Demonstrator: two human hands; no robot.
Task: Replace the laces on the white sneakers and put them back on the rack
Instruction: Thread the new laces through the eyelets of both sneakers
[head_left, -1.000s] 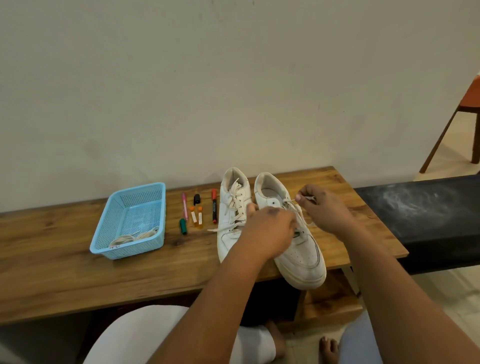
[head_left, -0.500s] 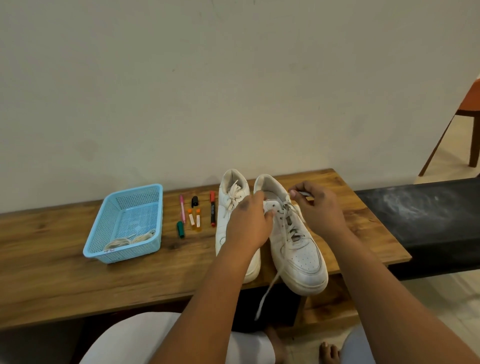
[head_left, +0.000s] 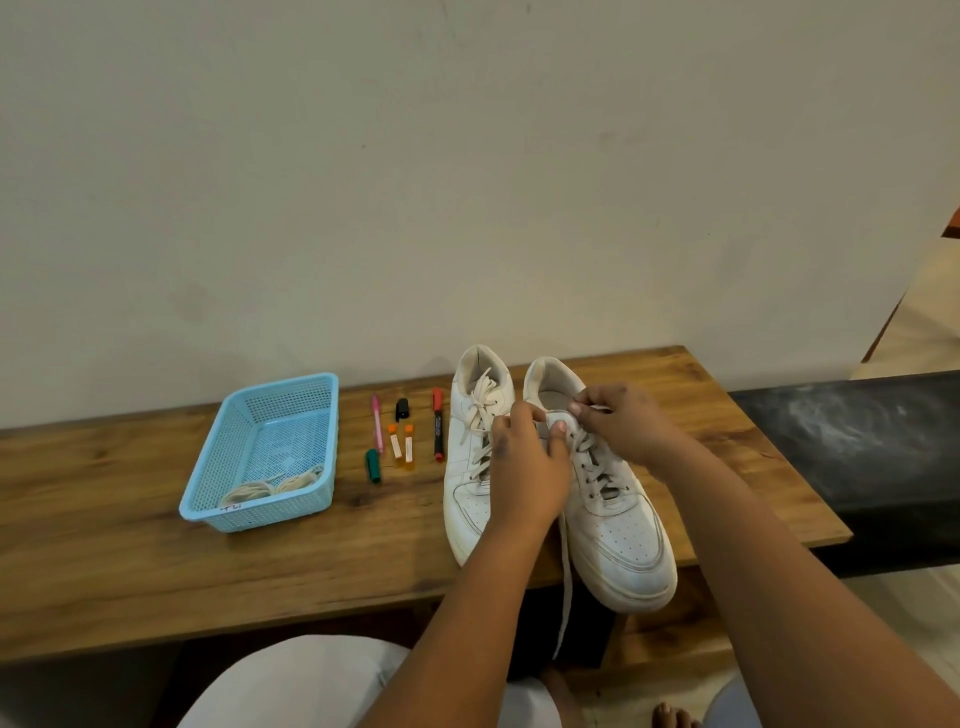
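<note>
Head view: two white sneakers stand side by side on a wooden bench (head_left: 156, 561) against a plain wall, toes toward the person, the right sneaker's toe hanging past the front edge. The left sneaker (head_left: 467, 499) is laced, its bow loose at the top. Both hands work at the tongue of the right sneaker (head_left: 618, 540). The left hand (head_left: 530, 473) has its fingers curled, thumb and forefinger pinching the tongue's top edge. The right hand (head_left: 623, 426) is curled as well, its fingertips (head_left: 576, 408) pinching a bit of lace at the collar. The upper eyelets of this shoe are partly unthreaded, and a free lace end (head_left: 566, 582) drops from between the shoes over the bench edge.

Left of the sneakers lie several markers: a red-capped marker (head_left: 438, 425), a black cap (head_left: 401, 409), two small orange pens (head_left: 402, 447), a pink pen (head_left: 377, 423) and a green cap (head_left: 372, 465). Farther left sits a blue basket (head_left: 218, 467) with coiled laces (head_left: 275, 487) in its near end. A dark bench (head_left: 857, 441) adjoins on the right.
</note>
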